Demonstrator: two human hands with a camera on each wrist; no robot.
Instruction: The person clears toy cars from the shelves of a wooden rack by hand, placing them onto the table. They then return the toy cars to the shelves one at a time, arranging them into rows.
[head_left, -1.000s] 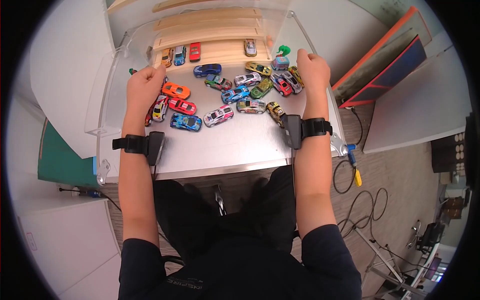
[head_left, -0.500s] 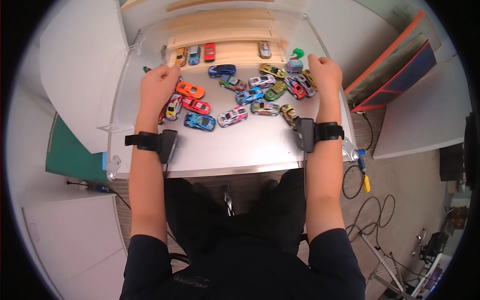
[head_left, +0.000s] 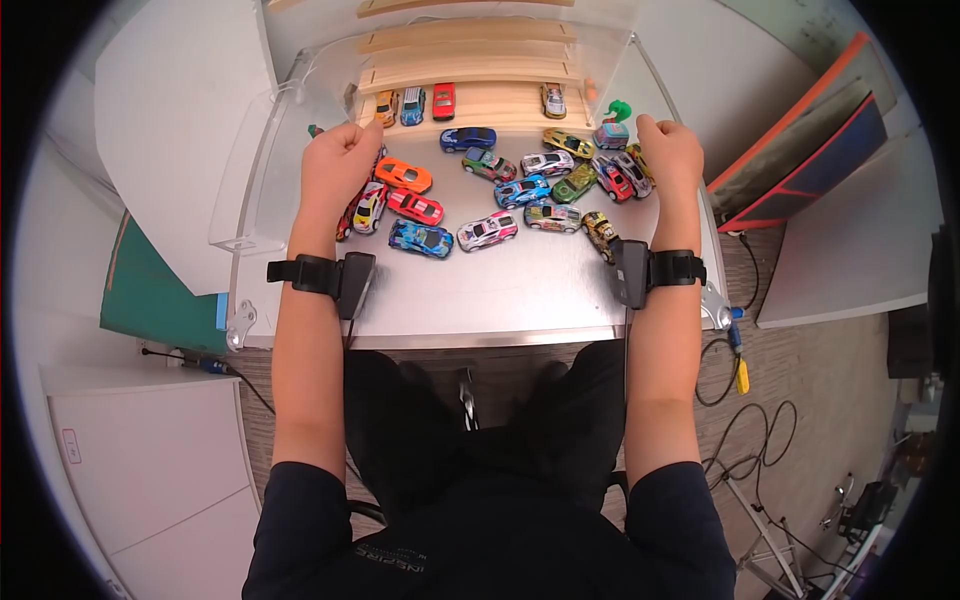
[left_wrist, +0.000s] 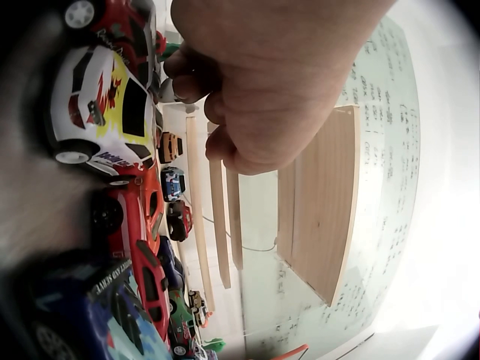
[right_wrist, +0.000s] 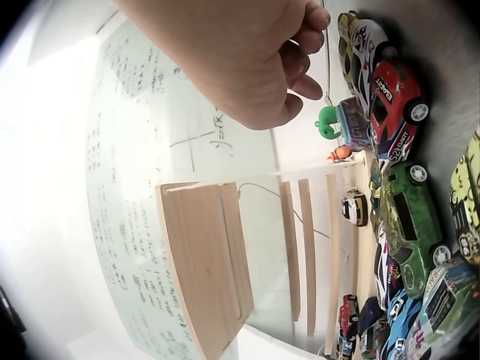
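My left hand (head_left: 338, 165) is curled into a fist above the left side of the metal table, holding nothing. Below and beside it lie a white-and-yellow toy car (head_left: 370, 207), an orange one (head_left: 404, 175) and a red striped one (head_left: 415, 207). On the right side my right hand (head_left: 672, 155) is raised with its fingers curled in and nothing in them. Closest to it are a red toy car (right_wrist: 393, 103) and a small pink-and-blue toy (head_left: 611, 136) with a green top. Several more toy cars, such as a pink-and-white one (head_left: 487, 230), spread between the hands.
At the back stands a stepped wooden rack (head_left: 480, 75) between clear side panels. Its lowest step bears a yellow-orange car (head_left: 386, 107), a blue one (head_left: 413, 105), a red one (head_left: 444, 101) and a silver-gold one (head_left: 553, 100). Boards (head_left: 800, 150) lean at the right.
The head view has turned slightly, so the whole scene sits farther right in the picture. Both hands keep nearly the same place over the table, and the cars lie as before.
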